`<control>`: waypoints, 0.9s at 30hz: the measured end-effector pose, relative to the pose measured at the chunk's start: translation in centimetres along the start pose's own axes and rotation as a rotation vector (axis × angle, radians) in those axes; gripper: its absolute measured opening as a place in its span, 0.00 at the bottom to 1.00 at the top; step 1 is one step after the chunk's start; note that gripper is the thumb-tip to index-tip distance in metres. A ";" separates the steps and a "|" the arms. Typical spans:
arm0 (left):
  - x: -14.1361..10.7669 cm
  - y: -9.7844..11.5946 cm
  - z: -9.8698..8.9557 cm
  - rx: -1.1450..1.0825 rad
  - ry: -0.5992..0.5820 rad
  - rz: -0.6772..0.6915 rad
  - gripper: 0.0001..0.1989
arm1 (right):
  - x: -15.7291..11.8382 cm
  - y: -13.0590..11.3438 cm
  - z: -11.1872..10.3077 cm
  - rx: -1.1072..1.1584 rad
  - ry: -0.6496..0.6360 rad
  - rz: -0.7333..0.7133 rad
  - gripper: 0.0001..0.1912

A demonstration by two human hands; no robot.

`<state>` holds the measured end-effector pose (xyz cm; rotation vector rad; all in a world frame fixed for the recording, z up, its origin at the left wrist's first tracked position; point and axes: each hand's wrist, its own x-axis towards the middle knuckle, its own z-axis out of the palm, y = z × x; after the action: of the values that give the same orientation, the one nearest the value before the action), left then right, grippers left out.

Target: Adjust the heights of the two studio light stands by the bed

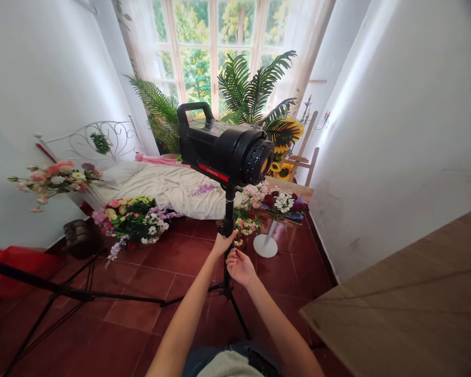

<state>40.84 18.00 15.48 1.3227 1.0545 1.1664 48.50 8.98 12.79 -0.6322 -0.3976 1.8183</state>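
A black studio light (pixel 215 149) with a top handle and a red label strip sits on top of a black light stand (pixel 229 209). Its front points right and slightly toward me. My left hand (pixel 223 244) is wrapped round the stand's pole, just below a black collar with a knob (pixel 224 229). Slightly lower, my right hand (pixel 241 266) is closed beside the pole with its fingertips pinched together. Whatever those fingertips hold, if anything, is too small to make out. The stand's legs (pixel 237 314) spread over the red tiled floor below my hands.
Behind the light are a bed (pixel 168 188), palm fronds (pixel 247 84) and a window. Flower bunches (pixel 133 220) stand on the left. A white round-based stand (pixel 265 246) and wooden easel (pixel 310 152) are on the right. Another black stand (pixel 70 291) crosses the left floor; a wooden panel (pixel 408 298) juts in.
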 end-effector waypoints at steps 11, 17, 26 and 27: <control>0.1 -0.3 -0.1 -0.033 -0.022 0.014 0.21 | -2.0 -1.8 0.8 -1.607 0.434 -0.465 0.22; 0.4 -0.8 0.0 -0.040 -0.046 0.045 0.20 | -0.6 -2.4 0.4 -1.686 0.355 -0.502 0.26; -0.1 -0.1 0.0 -0.023 0.018 0.008 0.19 | 1.4 1.9 1.2 0.053 0.107 -0.178 0.18; -0.1 0.0 0.0 -0.026 0.024 0.003 0.19 | 1.4 2.1 1.7 0.208 0.076 -0.207 0.15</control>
<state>40.84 17.90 15.52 1.2927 1.0516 1.1975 45.53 9.64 12.63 -0.4951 -0.2106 1.6081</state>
